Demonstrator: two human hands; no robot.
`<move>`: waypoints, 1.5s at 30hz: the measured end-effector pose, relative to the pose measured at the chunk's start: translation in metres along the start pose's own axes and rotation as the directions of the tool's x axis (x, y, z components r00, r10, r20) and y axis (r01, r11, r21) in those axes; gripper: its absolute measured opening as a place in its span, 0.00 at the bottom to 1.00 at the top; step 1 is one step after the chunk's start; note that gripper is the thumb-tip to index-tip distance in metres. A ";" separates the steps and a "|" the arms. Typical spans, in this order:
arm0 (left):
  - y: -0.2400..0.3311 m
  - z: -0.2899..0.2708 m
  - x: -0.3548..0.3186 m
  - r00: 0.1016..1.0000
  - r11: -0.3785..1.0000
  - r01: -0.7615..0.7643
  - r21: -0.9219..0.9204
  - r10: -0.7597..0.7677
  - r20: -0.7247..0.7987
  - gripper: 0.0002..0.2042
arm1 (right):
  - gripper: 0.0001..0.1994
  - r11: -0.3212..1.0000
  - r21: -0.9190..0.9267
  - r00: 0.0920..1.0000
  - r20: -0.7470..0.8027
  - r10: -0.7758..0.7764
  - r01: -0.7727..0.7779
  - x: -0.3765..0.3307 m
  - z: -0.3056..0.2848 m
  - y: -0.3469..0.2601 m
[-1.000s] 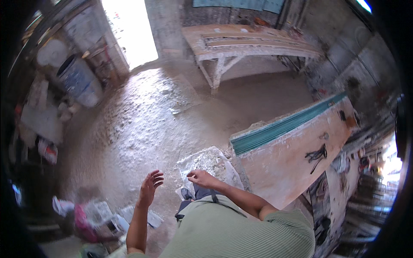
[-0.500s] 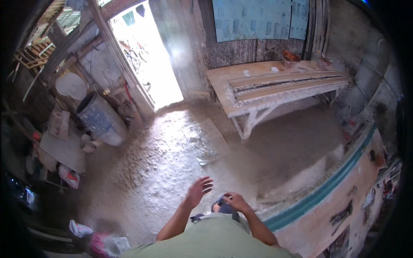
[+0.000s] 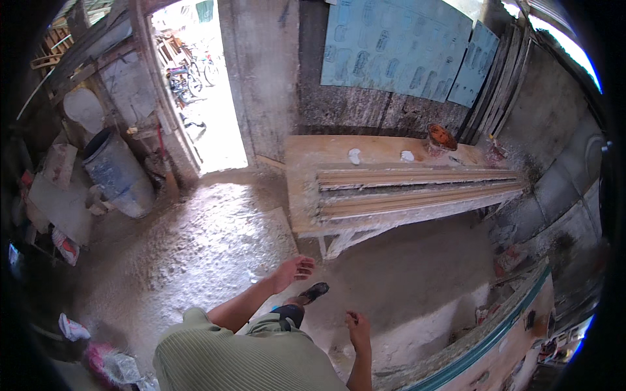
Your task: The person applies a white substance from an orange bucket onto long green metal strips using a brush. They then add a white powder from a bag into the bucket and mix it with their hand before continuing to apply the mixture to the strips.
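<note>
Our left hand [image 3: 295, 272] hangs in front of the surface [image 3: 303, 195], fingers apart, nothing in it; our right hand [image 3: 358, 329] is farther out in front of it, fingers curled, can't tell whether they grip anything. Long strips [image 3: 417, 177] lie on the surface. Looks like mid-stride: we should plant the shoe [image 3: 315, 291] flat, clear of the surface's splayed leg [image 3: 339, 245]. Bowl [image 3: 442, 138] sits on the surface, barrel [image 3: 119, 173] left of it; teal-edged slab [image 3: 514, 355], front-right of it, limits our room.
</note>
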State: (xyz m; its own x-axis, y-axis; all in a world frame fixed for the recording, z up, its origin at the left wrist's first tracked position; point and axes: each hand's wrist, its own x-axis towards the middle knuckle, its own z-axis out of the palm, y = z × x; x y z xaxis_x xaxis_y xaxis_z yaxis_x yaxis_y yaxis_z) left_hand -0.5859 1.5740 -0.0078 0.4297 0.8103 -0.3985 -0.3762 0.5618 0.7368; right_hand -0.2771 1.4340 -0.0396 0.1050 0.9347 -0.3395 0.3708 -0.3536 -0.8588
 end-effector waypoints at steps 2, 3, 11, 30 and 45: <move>0.004 0.021 0.061 0.995 0.996 0.080 0.048 -0.082 0.056 0.23 | 0.16 0.993 0.059 0.994 -0.024 0.107 -0.105 0.025 -0.021 0.016; 0.006 0.037 0.094 0.986 0.996 0.063 0.070 -0.073 0.153 0.22 | 0.16 0.983 0.097 0.985 -0.062 0.164 -0.157 0.034 -0.038 0.020; 0.056 0.235 0.304 0.834 0.913 0.150 0.380 -0.324 0.447 0.20 | 0.19 0.985 0.046 0.904 -0.392 0.169 -0.164 0.129 -0.163 -0.009; -0.069 0.623 0.663 0.732 0.837 0.351 0.420 -0.525 0.434 0.19 | 0.15 0.390 0.858 0.086 -0.440 0.894 0.335 0.238 -0.509 0.320; -0.216 0.926 0.941 0.676 0.788 0.466 0.403 -0.610 0.412 0.18 | 0.14 0.476 0.460 -0.339 -0.884 0.321 -0.749 0.184 -0.931 0.383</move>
State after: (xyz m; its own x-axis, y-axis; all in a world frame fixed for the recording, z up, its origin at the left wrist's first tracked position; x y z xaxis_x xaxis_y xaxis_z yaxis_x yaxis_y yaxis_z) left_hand 0.6598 2.0605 -0.0366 0.8585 0.1365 -0.4943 0.2344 0.7529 0.6150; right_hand 0.7432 1.5035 -0.0733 0.8996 -0.3986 0.1785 -0.3266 -0.8853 -0.3310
